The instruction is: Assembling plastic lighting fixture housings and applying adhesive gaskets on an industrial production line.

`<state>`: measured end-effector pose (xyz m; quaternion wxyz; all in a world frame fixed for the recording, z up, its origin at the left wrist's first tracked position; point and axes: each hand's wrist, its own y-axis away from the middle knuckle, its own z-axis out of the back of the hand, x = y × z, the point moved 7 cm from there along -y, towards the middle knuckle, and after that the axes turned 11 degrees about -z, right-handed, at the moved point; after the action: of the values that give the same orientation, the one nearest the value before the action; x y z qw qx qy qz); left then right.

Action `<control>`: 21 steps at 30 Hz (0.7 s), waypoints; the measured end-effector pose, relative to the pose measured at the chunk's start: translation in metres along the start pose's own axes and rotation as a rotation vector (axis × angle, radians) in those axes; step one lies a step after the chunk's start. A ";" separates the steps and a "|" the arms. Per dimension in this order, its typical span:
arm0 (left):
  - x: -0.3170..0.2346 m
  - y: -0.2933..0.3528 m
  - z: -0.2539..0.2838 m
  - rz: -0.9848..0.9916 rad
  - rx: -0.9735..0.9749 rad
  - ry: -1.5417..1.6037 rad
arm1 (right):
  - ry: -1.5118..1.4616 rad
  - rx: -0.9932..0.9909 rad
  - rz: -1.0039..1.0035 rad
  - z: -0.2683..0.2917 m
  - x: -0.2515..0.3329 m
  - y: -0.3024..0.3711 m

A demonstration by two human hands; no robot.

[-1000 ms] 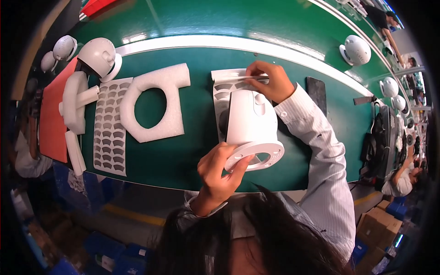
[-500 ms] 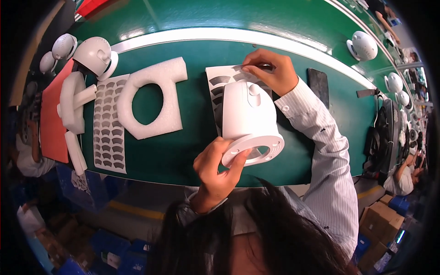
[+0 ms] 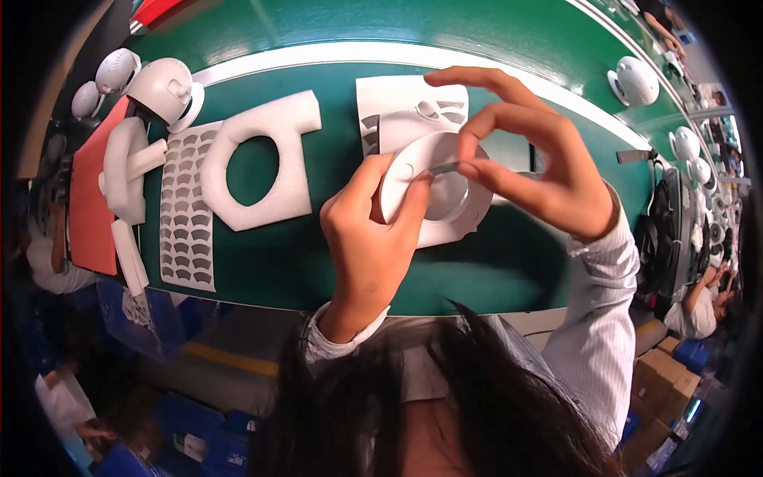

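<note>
My left hand (image 3: 369, 226) grips a white round plastic housing (image 3: 433, 191), its circular open base turned up toward me. My right hand (image 3: 528, 155) pinches a small grey curved pad (image 3: 443, 168) between thumb and forefinger and holds it at the rim of that opening. Behind the housing lies a white sheet of grey curved pads (image 3: 397, 107) on the green table (image 3: 262, 262), partly hidden by the housing and my fingers.
A white foam frame with a round hole (image 3: 258, 163) and a second sheet of grey pads (image 3: 187, 211) lie to the left. More white housings (image 3: 163, 87) and foam pieces (image 3: 127, 171) sit far left on a red mat (image 3: 87, 207). Other housings (image 3: 636, 79) stand far right; another person (image 3: 695, 306) sits beyond.
I have lifted the housing closer and tilted its open base toward me. My right hand left the pad sheet and came to the housing's rim with a grey pad.
</note>
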<state>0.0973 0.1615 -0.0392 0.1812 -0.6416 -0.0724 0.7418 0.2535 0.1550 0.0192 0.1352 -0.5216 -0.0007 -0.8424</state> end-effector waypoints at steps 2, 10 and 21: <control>-0.005 -0.003 -0.006 -0.047 0.049 -0.076 | 0.080 -0.064 0.006 0.003 -0.008 -0.003; -0.007 -0.002 -0.017 -0.082 0.088 -0.083 | 0.096 -0.105 -0.074 0.008 -0.017 0.001; -0.009 -0.001 -0.016 -0.091 0.019 -0.080 | 0.086 -0.152 -0.120 0.008 -0.022 0.004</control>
<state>0.1142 0.1570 -0.0329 0.2177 -0.6057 -0.1017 0.7586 0.2707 0.1577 0.0032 0.0442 -0.4928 0.0379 -0.8682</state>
